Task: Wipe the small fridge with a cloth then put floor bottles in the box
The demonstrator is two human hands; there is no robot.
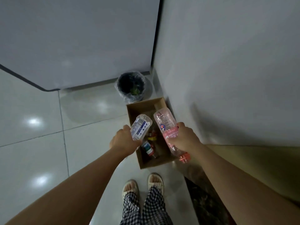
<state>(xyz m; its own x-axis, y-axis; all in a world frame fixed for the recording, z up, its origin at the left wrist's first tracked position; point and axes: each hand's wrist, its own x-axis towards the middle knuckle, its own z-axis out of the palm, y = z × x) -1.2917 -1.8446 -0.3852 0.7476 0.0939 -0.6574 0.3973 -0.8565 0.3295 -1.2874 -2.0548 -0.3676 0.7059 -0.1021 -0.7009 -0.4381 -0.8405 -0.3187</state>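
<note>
An open cardboard box (pixel 138 109) stands on the tiled floor against the wall, with several bottles (pixel 150 147) lying inside. My left hand (pixel 122 140) grips a clear bottle with a blue and white label (pixel 141 127), held over the box's left side. My right hand (pixel 183 138) grips a pink bottle (pixel 165 122) around its middle, base pointing away, pink cap toward me, above the box's right side. The small fridge and the cloth are not in view.
A round bin with a plastic liner (pixel 131 86) stands just beyond the box in the corner. White walls rise ahead and to the right. A tan ledge (pixel 259 163) runs along the right. My feet in sandals (pixel 142 184) are just short of the box.
</note>
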